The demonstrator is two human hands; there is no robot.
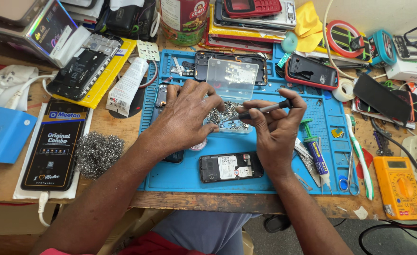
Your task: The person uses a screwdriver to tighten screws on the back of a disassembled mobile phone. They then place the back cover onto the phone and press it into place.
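My right hand (274,130) grips a slim dark screwdriver (260,109), its tip pointing left into a clear plastic box (232,78) holding several small silver screws (227,118). The box's lid stands open. My left hand (187,115) rests at the box's left side, fingers over the screws; whether it pinches one is hidden. Both hands hover over a blue work mat (175,177). An opened small black phone (230,166) lies on the mat just below my hands. Part of another dark phone (161,97) shows under my left hand.
A steel wool pad (97,153) and boxed phone part (55,146) sit left of the mat. Glue tube (317,153), toothbrush (360,156), tweezers and an orange multimeter (400,186) lie right. Phones, cases and a can crowd the back. The bench's front edge is near.
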